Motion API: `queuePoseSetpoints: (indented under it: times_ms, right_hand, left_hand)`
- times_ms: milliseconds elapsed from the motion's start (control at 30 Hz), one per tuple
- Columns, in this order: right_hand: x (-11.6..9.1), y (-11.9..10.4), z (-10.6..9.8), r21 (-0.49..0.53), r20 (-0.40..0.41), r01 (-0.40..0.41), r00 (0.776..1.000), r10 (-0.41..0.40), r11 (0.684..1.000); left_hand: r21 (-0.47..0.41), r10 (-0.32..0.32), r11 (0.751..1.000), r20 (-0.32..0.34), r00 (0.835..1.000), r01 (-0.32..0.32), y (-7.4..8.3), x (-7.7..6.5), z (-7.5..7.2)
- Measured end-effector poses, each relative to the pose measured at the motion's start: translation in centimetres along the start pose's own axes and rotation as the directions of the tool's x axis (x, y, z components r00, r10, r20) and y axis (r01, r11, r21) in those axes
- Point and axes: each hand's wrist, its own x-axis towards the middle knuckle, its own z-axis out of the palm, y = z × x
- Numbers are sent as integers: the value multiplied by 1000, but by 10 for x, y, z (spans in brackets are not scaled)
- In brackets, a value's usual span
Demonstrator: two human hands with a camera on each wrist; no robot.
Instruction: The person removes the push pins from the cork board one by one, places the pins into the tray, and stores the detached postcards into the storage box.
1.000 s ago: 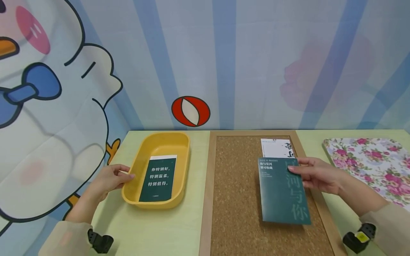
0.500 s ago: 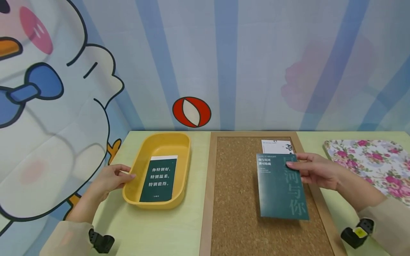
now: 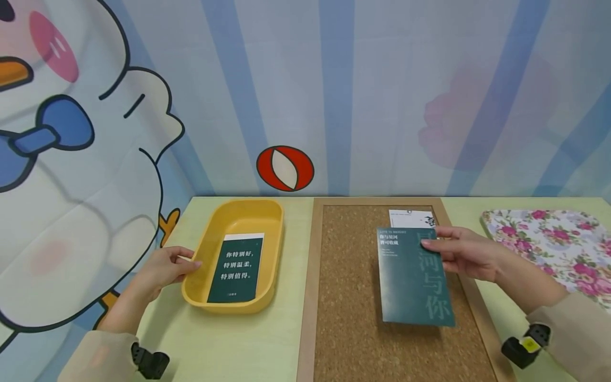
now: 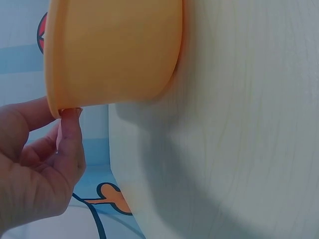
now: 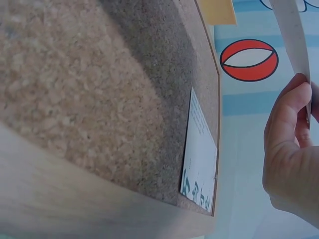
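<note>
My right hand (image 3: 470,253) pinches a green card (image 3: 414,281) with pale Chinese characters by its right edge, thumb on the front. In the right wrist view the card (image 5: 294,40) is seen edge-on, raised off the cork board (image 3: 353,297). Behind it a white card (image 3: 406,217) with dark brush characters lies at the board's upper right, partly hidden in the head view. My left hand (image 3: 164,269) pinches the left rim of a yellow tray (image 3: 248,217). Inside the tray lies another green card (image 3: 236,270) with white characters and a white strip at its top.
A floral-patterned board (image 3: 553,233) lies on the pale yellow tabletop (image 3: 238,345) at the right. Behind the table rises a blue striped backdrop (image 3: 382,95) with cartoon figures. The cork board has a raised wooden frame (image 3: 307,318).
My right hand has shifted slightly left and up with the green card, which covers more of the white card now. My left hand keeps its grip on the tray rim.
</note>
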Motion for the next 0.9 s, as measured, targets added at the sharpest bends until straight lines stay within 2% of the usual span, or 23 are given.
queuePoseSetpoints:
  times_ms: [200, 333, 567, 900]
  right_hand:
    - [3, -2, 2, 27, 29, 12, 1000, -13, 1000]
    - [6, -3, 5, 24, 11, 5, 1000, -5, 1000]
    - [10, -4, 8, 12, 28, 10, 1000, -10, 1000]
    - [16, -8, 16, -1, -16, -10, 1000, 10, 1000]
  left_hand:
    - [4, -1, 1000, 4, 1000, 1, -1, 0, 0]
    - [6, 4, 1000, -1, 1000, -4, -1, 1, 0]
    - [12, 7, 1000, 3, 1000, -7, 0, 1, 0]
    - [-2, 1, 1000, 5, 1000, -1, -1, 1, 0]
